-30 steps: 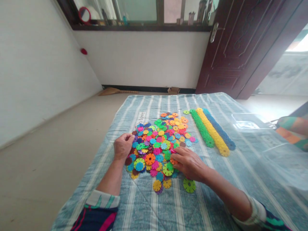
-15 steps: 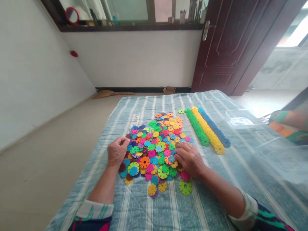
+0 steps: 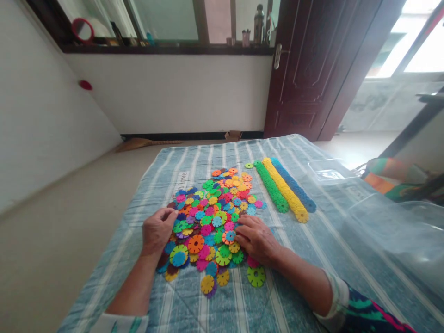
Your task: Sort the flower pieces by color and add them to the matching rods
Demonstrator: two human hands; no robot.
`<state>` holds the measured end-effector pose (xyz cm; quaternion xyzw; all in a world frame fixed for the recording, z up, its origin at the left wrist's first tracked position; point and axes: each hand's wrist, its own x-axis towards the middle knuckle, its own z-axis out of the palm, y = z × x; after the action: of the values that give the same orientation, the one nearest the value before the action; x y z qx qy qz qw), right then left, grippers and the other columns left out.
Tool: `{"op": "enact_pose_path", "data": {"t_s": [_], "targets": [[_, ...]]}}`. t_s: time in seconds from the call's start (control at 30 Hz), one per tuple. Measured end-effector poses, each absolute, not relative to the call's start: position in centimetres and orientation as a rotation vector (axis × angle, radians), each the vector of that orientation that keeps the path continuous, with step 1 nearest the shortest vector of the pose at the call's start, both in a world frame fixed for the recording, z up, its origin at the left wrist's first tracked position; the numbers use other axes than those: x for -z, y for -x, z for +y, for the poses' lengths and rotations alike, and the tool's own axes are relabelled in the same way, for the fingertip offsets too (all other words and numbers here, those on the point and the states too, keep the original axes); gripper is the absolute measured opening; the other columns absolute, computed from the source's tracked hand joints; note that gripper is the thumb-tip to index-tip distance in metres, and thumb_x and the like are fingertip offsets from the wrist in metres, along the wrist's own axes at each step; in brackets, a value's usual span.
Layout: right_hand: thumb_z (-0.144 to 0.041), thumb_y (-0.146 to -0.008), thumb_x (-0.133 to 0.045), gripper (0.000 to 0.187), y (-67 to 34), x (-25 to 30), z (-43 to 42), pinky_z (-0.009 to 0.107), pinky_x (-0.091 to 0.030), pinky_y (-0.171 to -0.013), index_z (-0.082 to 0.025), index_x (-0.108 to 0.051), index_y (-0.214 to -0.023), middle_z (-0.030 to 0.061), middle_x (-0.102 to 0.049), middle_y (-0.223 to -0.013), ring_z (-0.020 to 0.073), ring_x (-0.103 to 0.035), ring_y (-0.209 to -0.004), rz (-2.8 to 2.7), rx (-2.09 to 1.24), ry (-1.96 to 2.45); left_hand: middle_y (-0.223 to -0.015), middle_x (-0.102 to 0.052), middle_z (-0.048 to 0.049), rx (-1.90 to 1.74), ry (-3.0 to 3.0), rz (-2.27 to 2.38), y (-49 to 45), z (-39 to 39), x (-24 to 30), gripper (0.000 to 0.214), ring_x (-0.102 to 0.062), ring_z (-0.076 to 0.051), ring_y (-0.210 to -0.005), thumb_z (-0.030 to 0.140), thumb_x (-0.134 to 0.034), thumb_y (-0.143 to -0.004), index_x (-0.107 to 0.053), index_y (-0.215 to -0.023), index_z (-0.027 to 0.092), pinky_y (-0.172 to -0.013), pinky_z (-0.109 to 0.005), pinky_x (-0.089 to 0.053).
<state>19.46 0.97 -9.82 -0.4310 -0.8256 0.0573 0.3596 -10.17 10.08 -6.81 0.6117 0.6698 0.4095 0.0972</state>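
A heap of notched plastic flower discs (image 3: 196,243) in many colours lies on the striped cloth (image 3: 194,159). At the heap's left edge is my left hand (image 3: 157,231), thumb and fingers pinched together; whatever is between them is hidden. My right hand (image 3: 257,239) rests over the right side of the heap, fingers apart and touching discs. One large lime green disc (image 3: 255,276) lies just below that hand. Farther right, discs are joined in three long rows: a green row (image 3: 272,187), a yellow row (image 3: 285,189) and a blue row (image 3: 294,186).
A single light green disc (image 3: 249,165) lies by the green row's far end. Clear plastic containers stand at the right, one small box (image 3: 331,170) and one larger box (image 3: 395,231). Beyond the cloth are a broom (image 3: 138,144), a wall and a dark red door (image 3: 308,69).
The view has turned slightly right, so everything sits farther left and a little lower. Both hands stay at about the same places on the heap, with the left still pinched.
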Motion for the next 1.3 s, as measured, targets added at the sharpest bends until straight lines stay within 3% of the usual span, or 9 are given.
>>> {"op": "enact_pose_path", "data": {"t_s": [0.33,0.47,0.57,0.8,0.9,1.3], "targets": [[-0.029,-0.097,-0.053,0.021,-19.7,10.4,0.9,0.037,-0.050,-0.093,-0.020,-0.067,-0.085,0.0083,-0.070,-0.100,0.0208,-0.062,-0.099,-2.126,-0.139,1.008,-0.067,-0.068,-0.0014,-1.245,-2.027,1.934,8.7,9.2,6.8,0.025,-0.064,-0.018,-0.063,0.041,-0.054,-0.077,-0.066,-0.069,0.020,-0.069,-0.029,-0.053],[-0.028,-0.097,-0.053,0.020,-19.7,10.2,0.8,0.036,-0.050,-0.092,-0.020,-0.066,-0.084,0.0083,-0.070,-0.101,0.0207,-0.062,-0.099,-2.125,-0.146,0.997,-0.083,-0.073,-0.0069,-1.304,-2.344,1.785,7.8,8.8,6.7,0.024,-0.068,-0.022,-0.083,0.034,-0.052,-0.085,-0.068,-0.076,0.019,-0.083,-0.034,-0.054],[-0.028,-0.097,-0.053,0.021,-19.6,9.8,0.8,0.036,-0.050,-0.091,-0.020,-0.066,-0.083,0.0079,-0.069,-0.099,0.0203,-0.062,-0.097,-2.130,-0.146,1.014,-0.096,-0.075,-0.0093,-1.246,-2.589,1.509,6.4,8.2,6.6,0.023,-0.068,-0.023,-0.095,0.031,-0.053,-0.089,-0.071,-0.092,0.017,-0.093,-0.038,-0.053],[-0.026,-0.096,-0.054,0.020,-19.5,9.7,0.9,0.035,-0.049,-0.091,-0.020,-0.065,-0.081,0.0063,-0.069,-0.093,0.0193,-0.062,-0.095,-2.162,-0.151,1.052,-0.132,-0.065,-0.0078,-0.674,-2.866,1.148,3.2,6.3,6.5,0.032,-0.049,-0.033,-0.133,0.034,-0.062,-0.089,-0.068,-0.119,0.025,-0.107,-0.056,-0.041],[-0.026,-0.097,-0.054,0.020,-19.4,9.9,1.0,0.035,-0.049,-0.091,-0.021,-0.066,-0.081,0.0066,-0.069,-0.093,0.0197,-0.062,-0.095,-2.155,-0.122,1.052,-0.135,-0.064,-0.0069,-0.504,-2.865,1.201,3.1,6.3,6.7,0.029,-0.051,-0.033,-0.132,0.034,-0.061,-0.089,-0.068,-0.117,0.028,-0.108,-0.061,-0.037],[-0.024,-0.095,-0.057,0.015,-19.3,9.5,1.1,0.034,-0.048,-0.091,-0.020,-0.065,-0.082,0.0052,-0.068,-0.092,0.0185,-0.061,-0.094,-2.176,-0.167,1.077,-0.121,-0.071,-0.0090,-0.650,-2.830,1.333,3.9,7.1,7.8,0.024,-0.064,-0.028,-0.114,0.023,-0.055,-0.088,-0.070,-0.107,0.023,-0.100,-0.048,-0.045]]}}
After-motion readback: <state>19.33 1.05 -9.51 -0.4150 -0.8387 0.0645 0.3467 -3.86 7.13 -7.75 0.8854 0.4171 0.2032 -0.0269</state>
